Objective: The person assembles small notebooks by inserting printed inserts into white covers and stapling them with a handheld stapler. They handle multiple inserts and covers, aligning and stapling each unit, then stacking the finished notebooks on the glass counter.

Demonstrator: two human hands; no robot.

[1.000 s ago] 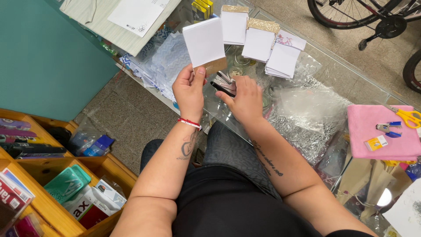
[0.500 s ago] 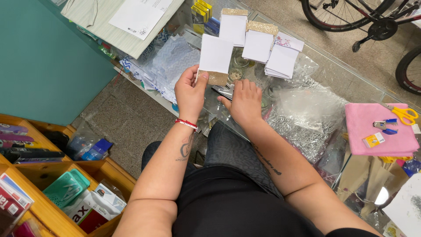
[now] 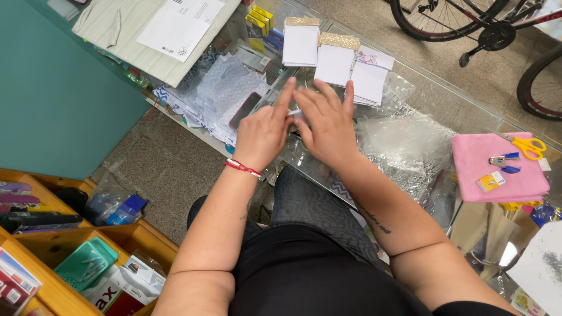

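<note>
My left hand (image 3: 263, 133) and my right hand (image 3: 329, 120) meet over the glass counter (image 3: 433, 96). Their fingertips pinch a small white piece (image 3: 296, 113), mostly hidden by my fingers. My left index finger points up and the right fingers are spread over the piece. A red thread bracelet (image 3: 241, 167) is on my left wrist. Just beyond my hands lie three stacks of white packets (image 3: 335, 63), some topped with gold strips.
Right of my hands lie crinkled clear plastic bags (image 3: 404, 137). A pink cloth (image 3: 497, 172) holds yellow scissors (image 3: 528, 146), a small stapler (image 3: 504, 161) and a staple box (image 3: 490, 182). A dark phone (image 3: 244, 110) lies on patterned bags. Wooden shelves (image 3: 140, 240) at lower left; a bicycle (image 3: 468, 26) beyond.
The stapler and the large white packet I held up are gone from my hands. Both hands have moved closer together and now pinch a small white piece.
</note>
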